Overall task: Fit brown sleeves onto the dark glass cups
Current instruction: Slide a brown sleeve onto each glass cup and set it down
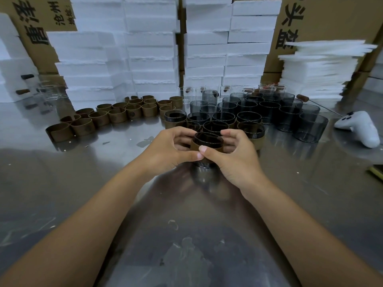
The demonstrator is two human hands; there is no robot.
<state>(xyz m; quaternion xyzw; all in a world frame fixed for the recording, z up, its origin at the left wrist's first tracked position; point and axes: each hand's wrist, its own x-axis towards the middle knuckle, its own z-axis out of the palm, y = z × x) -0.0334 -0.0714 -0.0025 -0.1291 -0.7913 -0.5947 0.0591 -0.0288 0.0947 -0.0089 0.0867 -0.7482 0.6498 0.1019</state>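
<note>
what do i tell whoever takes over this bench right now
Hands: left hand and right hand both grip one dark cup on the table, thumbs meeting on its brown sleeve; the glass base shows below the sleeve.
Done: a few sleeved cups just behind the hands.
Left: many bare dark cups behind and to the right; loose sleeves in rows to the left.

Shiny metal table (68, 183), white foam boxes (149, 42) in stacks behind, printed cardboard cartons (331, 21), possibly foam sheets (319, 67) far right.
</note>
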